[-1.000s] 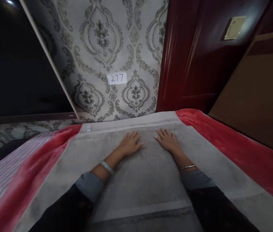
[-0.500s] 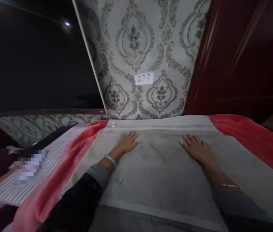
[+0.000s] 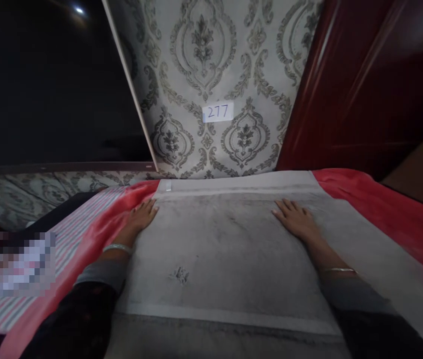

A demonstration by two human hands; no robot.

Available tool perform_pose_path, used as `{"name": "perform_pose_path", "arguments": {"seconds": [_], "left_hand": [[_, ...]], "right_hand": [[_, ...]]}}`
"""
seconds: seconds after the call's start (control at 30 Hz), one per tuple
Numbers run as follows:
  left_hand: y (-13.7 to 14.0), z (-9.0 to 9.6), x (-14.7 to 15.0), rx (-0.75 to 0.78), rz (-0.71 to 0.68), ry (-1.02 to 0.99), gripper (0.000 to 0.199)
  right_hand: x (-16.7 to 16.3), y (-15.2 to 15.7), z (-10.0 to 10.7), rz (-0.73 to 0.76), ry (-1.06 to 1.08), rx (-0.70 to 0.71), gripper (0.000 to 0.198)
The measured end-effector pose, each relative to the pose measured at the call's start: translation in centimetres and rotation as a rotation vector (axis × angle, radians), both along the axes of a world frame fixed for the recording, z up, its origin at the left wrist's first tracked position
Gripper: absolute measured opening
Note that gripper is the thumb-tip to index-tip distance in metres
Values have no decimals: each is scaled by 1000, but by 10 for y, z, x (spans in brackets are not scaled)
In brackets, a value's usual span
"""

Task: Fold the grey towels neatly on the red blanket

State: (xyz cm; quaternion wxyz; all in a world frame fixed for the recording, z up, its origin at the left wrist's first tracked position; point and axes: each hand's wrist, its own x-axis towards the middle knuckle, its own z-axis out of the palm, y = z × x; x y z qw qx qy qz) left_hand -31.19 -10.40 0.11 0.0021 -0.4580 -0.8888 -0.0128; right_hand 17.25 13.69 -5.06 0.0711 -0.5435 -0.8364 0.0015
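Note:
A large grey towel (image 3: 230,249) lies spread out flat, with lighter bands across it, a small embroidered motif (image 3: 180,275) and a little white tag (image 3: 168,186) at the far left corner. At its left edge, where the grey meets the red blanket (image 3: 103,234), my left hand (image 3: 142,217) rests palm down with fingers stretched out. My right hand (image 3: 296,222) lies flat on the towel's right part, fingers spread forward. Neither hand grips anything. Some creases run across the fabric between the hands.
A dark television screen (image 3: 47,89) stands at the left, before a patterned wall (image 3: 202,50) bearing a paper label (image 3: 218,112) marked 277. Dark red glossy furniture (image 3: 364,89) rises at the right. Striped fabric (image 3: 73,239) and a blurred-out item (image 3: 24,264) lie left.
My left hand has slid left across the towel to its left edge. My right hand stays in about the same spot on the towel. The view has shifted slightly.

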Motion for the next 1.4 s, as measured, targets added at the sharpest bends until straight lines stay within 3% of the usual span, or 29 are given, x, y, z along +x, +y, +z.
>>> {"name": "perform_pose_path", "arguments": {"seconds": [0.1, 0.2, 0.33, 0.43, 0.53, 0.63, 0.77, 1.1, 1.23, 1.4], "left_hand": [[5, 10, 6, -55, 67, 107, 69], [21, 23, 32, -17, 49, 215, 72], [59, 26, 109, -24, -220, 92, 67], [82, 14, 168, -36, -467, -10, 66], [90, -3, 199, 7, -558, -2, 65], [90, -13, 201, 31, -548, 31, 63], [91, -13, 194, 32, -525, 34, 63], [93, -15, 193, 56, -399, 61, 65], [92, -11, 197, 54, -398, 53, 65], [95, -10, 198, 39, -423, 48, 69]], "right_hand": [[-1, -3, 7, 0, 14, -16, 64], [-2, -5, 11, 3, 33, -28, 63], [-3, -7, 18, 4, 38, -31, 61], [-3, -10, 23, 3, 51, -49, 61], [-4, -11, 26, 10, 76, -57, 61], [-6, -10, 26, 13, 97, -48, 61], [7, 3, 25, 24, 91, -64, 59], [133, 40, 28, -303, 41, -100, 61], [158, 30, 35, -369, 44, -116, 57], [145, -17, 33, -318, 38, -44, 59]]}}
